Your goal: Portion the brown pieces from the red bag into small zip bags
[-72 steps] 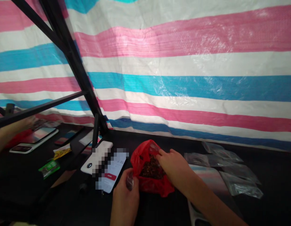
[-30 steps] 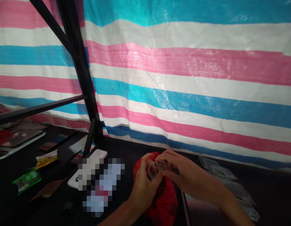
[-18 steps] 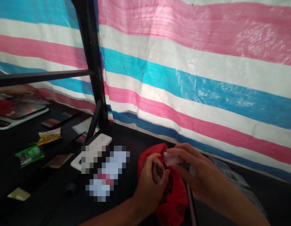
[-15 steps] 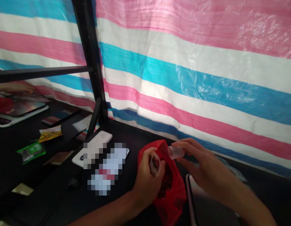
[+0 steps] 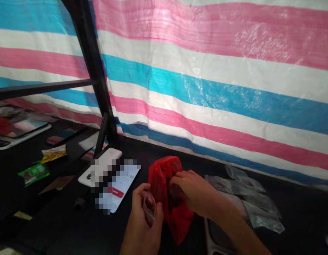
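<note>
My left hand (image 5: 144, 219) is closed around a small clear plastic bag (image 5: 149, 207), its mouth held rounded and facing up. Just right of it lies a red plastic bag (image 5: 157, 179), opened out, with small dark pieces (image 5: 174, 198) inside. My right hand (image 5: 189, 189) reaches into this red bag, fingertips down among the dark pieces. The small clear cup it held a moment ago is hidden by the hand and the bag.
Several flat clear bags (image 5: 259, 202) lie on the black table at right, partly over a phone-like device (image 5: 219, 235). Left are a white phone (image 5: 110, 159), a lit phone (image 5: 126, 187) and green (image 5: 33, 173) and yellow (image 5: 54, 153) packets. A black frame post (image 5: 92, 67) stands behind.
My right hand has moved down and left into the red bag, taking the small clear cup out of sight. My left hand, with the clear bag, has moved left and lower.
</note>
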`<state>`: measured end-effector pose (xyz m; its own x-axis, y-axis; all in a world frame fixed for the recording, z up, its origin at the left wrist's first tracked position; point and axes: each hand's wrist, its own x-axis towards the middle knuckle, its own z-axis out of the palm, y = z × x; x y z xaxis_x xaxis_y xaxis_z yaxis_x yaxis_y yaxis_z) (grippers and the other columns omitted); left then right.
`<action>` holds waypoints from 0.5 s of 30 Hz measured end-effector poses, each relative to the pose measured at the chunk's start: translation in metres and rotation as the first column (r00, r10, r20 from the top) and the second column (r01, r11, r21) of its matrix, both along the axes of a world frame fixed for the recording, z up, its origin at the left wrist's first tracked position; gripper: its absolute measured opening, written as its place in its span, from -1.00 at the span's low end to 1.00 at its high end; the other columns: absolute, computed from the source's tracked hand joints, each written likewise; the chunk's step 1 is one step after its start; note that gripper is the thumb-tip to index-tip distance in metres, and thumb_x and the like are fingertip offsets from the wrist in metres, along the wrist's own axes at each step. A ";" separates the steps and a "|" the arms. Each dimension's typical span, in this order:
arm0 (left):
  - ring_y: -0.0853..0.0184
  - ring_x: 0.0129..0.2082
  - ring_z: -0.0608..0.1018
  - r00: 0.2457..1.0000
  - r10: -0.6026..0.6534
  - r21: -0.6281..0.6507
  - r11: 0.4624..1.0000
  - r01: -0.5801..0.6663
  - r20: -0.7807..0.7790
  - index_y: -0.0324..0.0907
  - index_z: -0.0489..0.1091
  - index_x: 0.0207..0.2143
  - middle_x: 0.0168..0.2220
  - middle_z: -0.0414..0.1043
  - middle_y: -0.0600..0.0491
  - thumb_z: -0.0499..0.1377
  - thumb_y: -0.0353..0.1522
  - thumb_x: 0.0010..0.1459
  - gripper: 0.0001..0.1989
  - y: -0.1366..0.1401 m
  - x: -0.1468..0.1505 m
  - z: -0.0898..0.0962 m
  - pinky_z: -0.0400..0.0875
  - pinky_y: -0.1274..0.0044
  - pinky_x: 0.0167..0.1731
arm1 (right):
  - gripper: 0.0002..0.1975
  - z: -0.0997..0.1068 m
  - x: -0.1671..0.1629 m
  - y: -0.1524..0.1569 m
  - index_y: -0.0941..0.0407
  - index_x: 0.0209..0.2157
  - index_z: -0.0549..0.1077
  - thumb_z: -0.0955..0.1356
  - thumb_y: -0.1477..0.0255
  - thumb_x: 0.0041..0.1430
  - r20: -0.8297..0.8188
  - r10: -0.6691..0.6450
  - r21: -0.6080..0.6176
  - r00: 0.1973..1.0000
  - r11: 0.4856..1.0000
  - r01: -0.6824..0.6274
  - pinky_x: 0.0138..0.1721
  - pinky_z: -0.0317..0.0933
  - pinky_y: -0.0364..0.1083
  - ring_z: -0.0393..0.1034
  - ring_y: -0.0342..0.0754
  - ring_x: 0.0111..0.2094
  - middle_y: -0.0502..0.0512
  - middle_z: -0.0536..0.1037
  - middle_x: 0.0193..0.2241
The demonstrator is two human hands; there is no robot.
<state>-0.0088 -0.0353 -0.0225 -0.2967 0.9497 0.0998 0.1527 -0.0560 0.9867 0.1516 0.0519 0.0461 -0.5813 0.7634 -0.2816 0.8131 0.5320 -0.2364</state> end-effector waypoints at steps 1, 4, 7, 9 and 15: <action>0.36 -0.42 0.52 1.000 0.023 0.027 0.999 -0.023 -0.004 -0.07 0.24 0.01 -0.39 0.35 0.17 0.18 -0.25 0.22 -0.66 0.004 -0.002 0.003 0.46 0.54 -0.36 | -0.63 0.000 0.002 0.000 0.11 -0.06 0.53 0.33 0.69 0.12 -0.024 -0.006 0.004 1.000 1.000 0.006 0.08 0.17 0.08 0.43 0.10 0.03 0.17 0.57 -0.04; 0.38 -0.33 0.54 1.000 0.007 0.179 0.984 -0.007 -0.001 -0.04 0.22 0.03 -0.28 0.43 0.15 0.25 -0.29 0.19 -0.60 0.029 -0.009 0.017 0.48 0.56 -0.28 | -0.57 0.009 0.009 -0.002 0.09 0.08 0.46 0.34 0.63 0.19 -0.152 0.013 0.032 0.988 0.999 -0.008 0.16 0.14 0.10 0.37 0.10 0.11 0.18 0.51 0.07; 0.41 -0.35 0.55 0.996 -0.092 0.321 0.942 0.094 -0.021 -0.01 0.18 0.08 -0.33 0.43 0.20 0.24 -0.34 0.22 -0.57 0.059 -0.011 0.023 0.48 0.56 -0.27 | -0.68 0.028 0.010 -0.009 0.05 0.08 0.42 0.34 0.50 0.31 -0.385 0.023 0.119 0.922 0.993 0.025 0.14 0.17 0.03 0.38 0.04 0.08 0.12 0.49 0.07; 0.39 -0.29 0.58 0.978 -0.169 0.390 0.898 0.203 -0.120 0.01 0.16 0.12 -0.28 0.46 0.18 0.21 -0.37 0.23 -0.55 0.075 -0.009 0.020 0.50 0.52 -0.20 | -0.74 0.040 0.007 -0.015 0.02 0.03 0.42 0.37 0.45 0.32 -0.503 0.028 0.169 0.864 0.983 0.066 0.08 0.21 -0.03 0.39 -0.01 0.03 0.07 0.49 0.04; 0.21 -0.08 0.61 0.928 -0.158 0.375 0.882 0.286 -0.336 -0.02 0.16 0.18 -0.01 0.49 -0.01 0.25 -0.40 0.13 -0.41 0.091 0.008 0.000 0.53 0.33 -0.07 | -0.90 0.043 0.006 -0.015 0.05 -0.31 0.49 0.36 0.50 0.32 -0.427 -0.011 0.226 0.904 0.967 0.118 -0.16 0.25 -0.10 0.45 -0.07 -0.23 -0.02 0.53 -0.22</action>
